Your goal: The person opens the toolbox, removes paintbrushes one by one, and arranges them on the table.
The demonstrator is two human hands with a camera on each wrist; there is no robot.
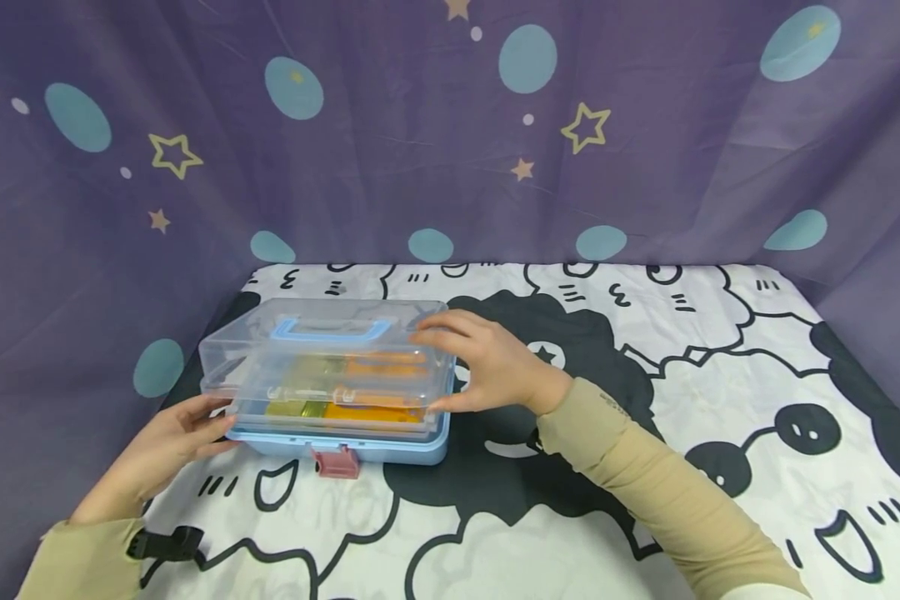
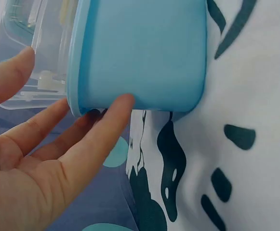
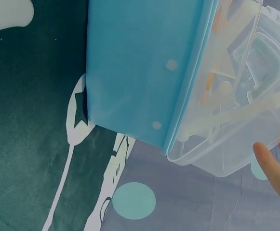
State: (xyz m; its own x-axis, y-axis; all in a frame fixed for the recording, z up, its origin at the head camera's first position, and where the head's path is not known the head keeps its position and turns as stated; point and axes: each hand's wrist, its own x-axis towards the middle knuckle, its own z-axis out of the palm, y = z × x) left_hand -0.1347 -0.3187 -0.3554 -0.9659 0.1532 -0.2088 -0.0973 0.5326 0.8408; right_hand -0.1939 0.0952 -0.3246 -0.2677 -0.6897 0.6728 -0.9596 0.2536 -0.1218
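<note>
A storage box with a light blue base [image 1: 390,451] stands on the patterned cloth at the left. Its clear lid [image 1: 247,333], with a blue handle [image 1: 330,337] on top, sits tilted above the base, its front edge raised over clear inner trays. Orange and yellow contents [image 1: 375,412] show through the plastic. At the lid's right end my right hand [image 1: 491,362] holds it, fingers on top and thumb at the lower front edge. My left hand [image 1: 183,442] is at the box's left end, its rather straight fingers [image 2: 99,139] touching the blue wall.
A pink clasp [image 1: 336,462] hangs at the base's front. Black and white cartoon shapes cover the cloth [image 1: 540,550]. A purple curtain [image 1: 435,125] with stars and dots rises behind and at the sides. White hinge arms [image 3: 236,115] show through the lid's side.
</note>
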